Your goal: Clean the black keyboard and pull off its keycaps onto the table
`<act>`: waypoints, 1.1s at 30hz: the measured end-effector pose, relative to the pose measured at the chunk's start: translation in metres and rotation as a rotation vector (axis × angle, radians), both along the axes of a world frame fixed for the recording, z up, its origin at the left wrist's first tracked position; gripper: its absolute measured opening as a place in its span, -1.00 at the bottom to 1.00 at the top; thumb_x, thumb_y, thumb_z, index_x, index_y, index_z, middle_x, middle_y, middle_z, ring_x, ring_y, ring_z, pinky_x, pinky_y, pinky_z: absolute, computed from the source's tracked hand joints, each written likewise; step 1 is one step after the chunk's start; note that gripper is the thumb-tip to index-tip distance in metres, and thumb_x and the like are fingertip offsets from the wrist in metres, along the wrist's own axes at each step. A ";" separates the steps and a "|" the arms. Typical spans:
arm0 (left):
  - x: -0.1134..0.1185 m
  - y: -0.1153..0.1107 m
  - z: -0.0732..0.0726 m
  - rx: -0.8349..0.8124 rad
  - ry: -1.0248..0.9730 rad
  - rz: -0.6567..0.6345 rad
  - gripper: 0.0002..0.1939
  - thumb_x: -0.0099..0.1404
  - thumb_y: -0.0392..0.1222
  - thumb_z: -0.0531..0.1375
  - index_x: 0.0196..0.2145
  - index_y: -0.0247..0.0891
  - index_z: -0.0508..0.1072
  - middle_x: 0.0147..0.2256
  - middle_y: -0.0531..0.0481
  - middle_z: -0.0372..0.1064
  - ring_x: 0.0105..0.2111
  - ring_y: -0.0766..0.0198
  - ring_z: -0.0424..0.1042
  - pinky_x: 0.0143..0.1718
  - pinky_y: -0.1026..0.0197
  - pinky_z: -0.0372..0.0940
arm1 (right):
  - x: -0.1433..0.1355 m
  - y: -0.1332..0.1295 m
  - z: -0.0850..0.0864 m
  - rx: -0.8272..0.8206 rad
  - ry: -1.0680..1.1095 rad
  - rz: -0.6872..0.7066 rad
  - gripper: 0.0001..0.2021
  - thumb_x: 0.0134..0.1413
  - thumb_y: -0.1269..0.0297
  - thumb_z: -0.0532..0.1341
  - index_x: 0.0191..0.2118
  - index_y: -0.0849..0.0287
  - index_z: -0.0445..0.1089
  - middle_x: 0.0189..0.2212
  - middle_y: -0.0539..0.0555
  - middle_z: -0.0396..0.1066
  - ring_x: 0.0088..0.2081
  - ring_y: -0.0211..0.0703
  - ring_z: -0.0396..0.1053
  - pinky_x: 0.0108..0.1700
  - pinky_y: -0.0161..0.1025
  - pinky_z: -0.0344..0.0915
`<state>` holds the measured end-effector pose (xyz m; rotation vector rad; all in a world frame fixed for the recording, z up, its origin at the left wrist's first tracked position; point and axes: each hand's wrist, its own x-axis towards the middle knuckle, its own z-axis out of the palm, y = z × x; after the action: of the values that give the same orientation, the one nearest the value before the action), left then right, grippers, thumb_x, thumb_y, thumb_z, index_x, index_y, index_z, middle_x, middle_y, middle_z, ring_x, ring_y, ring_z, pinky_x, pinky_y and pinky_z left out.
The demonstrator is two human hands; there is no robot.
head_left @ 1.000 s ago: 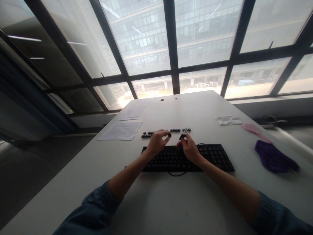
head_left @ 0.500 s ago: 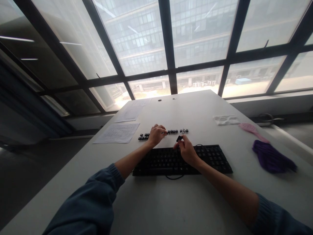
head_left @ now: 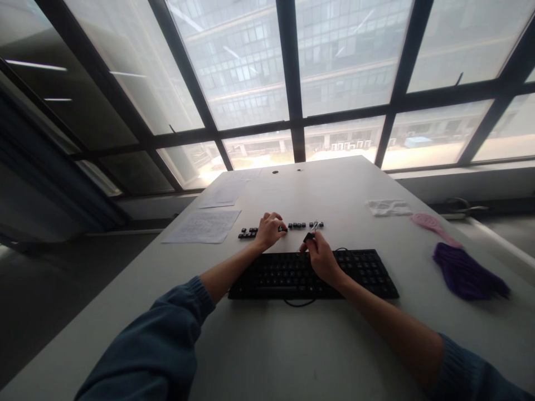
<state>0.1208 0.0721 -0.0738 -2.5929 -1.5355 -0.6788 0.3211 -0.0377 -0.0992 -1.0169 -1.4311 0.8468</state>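
an office, judging by its white desk (head_left: 267, 345), keyboard (head_left: 276, 277), papers (head_left: 203, 226) and tall windows (head_left: 234, 67).

From here I see papers (head_left: 202, 226) on the left of the table (head_left: 334, 189). To the right I make out a white cloth (head_left: 389, 208), a pink brush (head_left: 427, 221) just beside it, and a purple cloth (head_left: 470, 272) near the brush's handle. Windows (head_left: 251, 61) stand beyond; a curtain (head_left: 50, 161) hangs left.

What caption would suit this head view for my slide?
Left hand at loose black keycaps; right hand holding a small tool over the keyboard.
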 end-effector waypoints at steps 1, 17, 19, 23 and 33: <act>-0.001 0.000 0.002 0.000 -0.013 0.000 -0.91 0.09 -0.24 0.40 -0.38 -0.11 0.62 -0.10 -0.04 0.41 -0.04 0.03 0.24 0.03 -0.03 0.21 | 0.000 0.001 0.000 0.012 0.003 -0.014 -0.85 0.28 0.17 0.03 -0.27 0.10 0.20 -0.41 0.04 0.43 -0.39 -0.15 0.38 -0.31 -0.24 0.29; 0.034 -0.118 0.011 -0.105 -0.271 -0.127 -0.80 0.28 -0.36 0.16 -0.22 -0.21 0.56 -0.23 -0.05 0.47 -0.15 0.14 0.37 -0.01 0.09 0.25 | 0.019 -0.003 0.016 0.115 -0.211 -0.049 -0.94 0.21 0.33 0.04 -0.27 0.12 0.23 -0.53 -0.03 0.31 -0.46 -0.18 0.29 -0.35 -0.26 0.19; 0.039 -0.124 0.003 -0.144 -0.281 -0.118 -0.78 0.28 -0.37 0.14 -0.21 -0.22 0.56 -0.23 -0.07 0.48 -0.15 0.13 0.38 -0.01 0.10 0.25 | 0.020 -0.004 0.013 0.126 -0.279 -0.015 -0.92 0.21 0.36 0.03 -0.32 0.12 0.21 -0.52 -0.03 0.29 -0.45 -0.18 0.26 -0.34 -0.26 0.17; 0.042 -0.122 0.003 -0.169 -0.259 -0.119 -0.75 0.25 -0.40 0.10 -0.24 -0.23 0.56 -0.28 -0.09 0.48 -0.19 0.15 0.39 -0.05 0.13 0.25 | 0.018 -0.007 0.011 0.149 -0.371 0.075 -0.89 0.19 0.41 0.02 -0.37 0.11 0.18 -0.46 -0.01 0.28 -0.40 -0.18 0.23 -0.31 -0.26 0.14; 0.049 -0.111 0.004 -0.327 -0.238 -0.209 -0.88 0.20 -0.18 0.26 -0.44 -0.28 0.51 -0.45 0.02 0.38 -0.41 0.27 0.34 -0.37 0.26 0.18 | 0.020 -0.015 0.006 0.177 -0.441 0.095 -0.88 0.26 0.38 0.01 -0.32 0.12 0.22 -0.38 0.04 0.34 -0.36 -0.16 0.26 -0.28 -0.25 0.16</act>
<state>0.1701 -0.0385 -0.0698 -3.0454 -1.5669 -0.8457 0.3411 -0.0522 -0.0933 -1.0464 -1.9037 0.5676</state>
